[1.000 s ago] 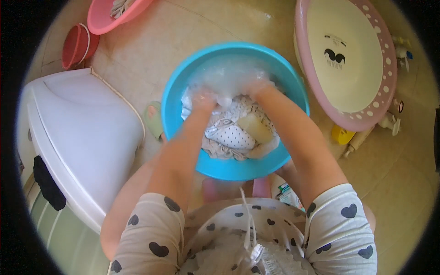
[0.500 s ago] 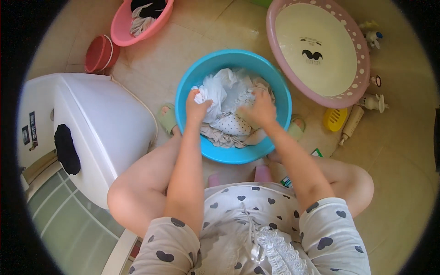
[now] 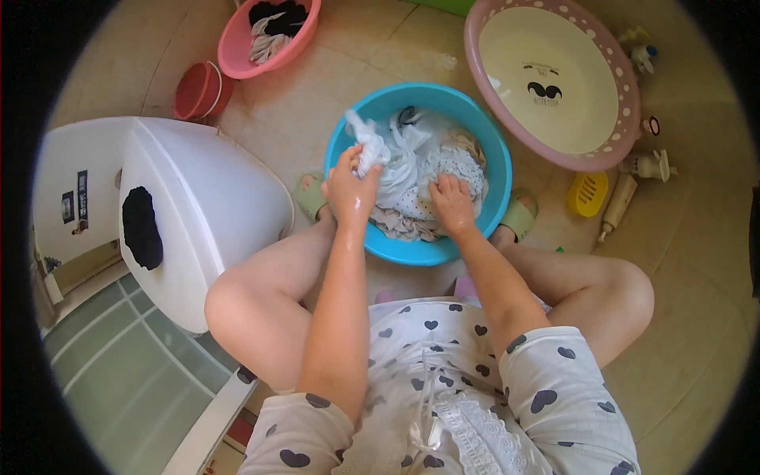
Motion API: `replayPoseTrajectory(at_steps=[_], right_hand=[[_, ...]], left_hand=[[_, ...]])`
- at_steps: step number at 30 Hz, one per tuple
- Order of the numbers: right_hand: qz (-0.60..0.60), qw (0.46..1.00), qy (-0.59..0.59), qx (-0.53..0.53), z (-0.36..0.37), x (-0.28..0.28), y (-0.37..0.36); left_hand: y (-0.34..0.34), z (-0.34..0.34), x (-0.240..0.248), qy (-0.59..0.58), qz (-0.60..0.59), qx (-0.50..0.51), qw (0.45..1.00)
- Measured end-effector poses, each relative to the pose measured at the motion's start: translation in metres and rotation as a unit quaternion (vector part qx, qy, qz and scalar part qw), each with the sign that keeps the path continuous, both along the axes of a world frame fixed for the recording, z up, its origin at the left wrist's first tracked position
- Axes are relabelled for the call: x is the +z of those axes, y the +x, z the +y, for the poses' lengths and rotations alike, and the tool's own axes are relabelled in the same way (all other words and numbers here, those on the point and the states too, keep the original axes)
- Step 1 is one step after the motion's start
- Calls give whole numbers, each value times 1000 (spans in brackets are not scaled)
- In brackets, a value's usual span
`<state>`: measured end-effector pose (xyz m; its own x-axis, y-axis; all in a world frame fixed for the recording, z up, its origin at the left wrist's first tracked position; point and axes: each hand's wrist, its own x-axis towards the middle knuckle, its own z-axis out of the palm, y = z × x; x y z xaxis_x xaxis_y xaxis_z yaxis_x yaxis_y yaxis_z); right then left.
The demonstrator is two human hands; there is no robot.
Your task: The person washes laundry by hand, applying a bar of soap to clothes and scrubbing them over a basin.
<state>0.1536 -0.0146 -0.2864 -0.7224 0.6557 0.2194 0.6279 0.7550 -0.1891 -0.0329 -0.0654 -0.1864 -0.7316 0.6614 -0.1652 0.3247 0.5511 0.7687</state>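
Observation:
A round blue basin (image 3: 495,214) stands on the floor between my feet, with wet laundry in cloudy water. My left hand (image 3: 354,188) is closed around a bunched white garment (image 3: 366,144) at the basin's left side, lifted above the rest, its top flopping over. It trails into more white cloth (image 3: 400,170) in the middle. On the right, my right hand (image 3: 453,204) has its fingers curled onto a white dotted garment (image 3: 453,165). Beige cloth (image 3: 404,225) lies along the near side of the pile. A thin dark loop (image 3: 408,116) shows at the far side.
A large pink-rimmed basin (image 3: 473,63) leans at the right back. Beside it are a yellow soap dish (image 3: 587,195) and a tube (image 3: 617,208). At the left back, a pink basin (image 3: 229,55) holds clothes near a red bucket (image 3: 195,91). A white appliance-like body (image 3: 206,198) stands left.
My left hand has raised the white garment higher out of the water. My right hand has come down onto the dotted cloth, which has shifted to the right. The view has moved slightly.

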Motion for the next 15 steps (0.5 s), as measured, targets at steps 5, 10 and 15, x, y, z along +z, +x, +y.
replayPoseTrajectory(at_steps=[5, 10, 15], right_hand=[[47, 991, -125, -11, -20, -8, 7], [45, 957, -276, -81, -8, -9, 1], [121, 928, -329, -128, 68, 7, 8]], left_hand=[[-11, 15, 48, 154, -367, 63, 915], [-18, 19, 110, 264, -604, 67, 749], [5, 40, 150, 278, -654, 37, 703]])
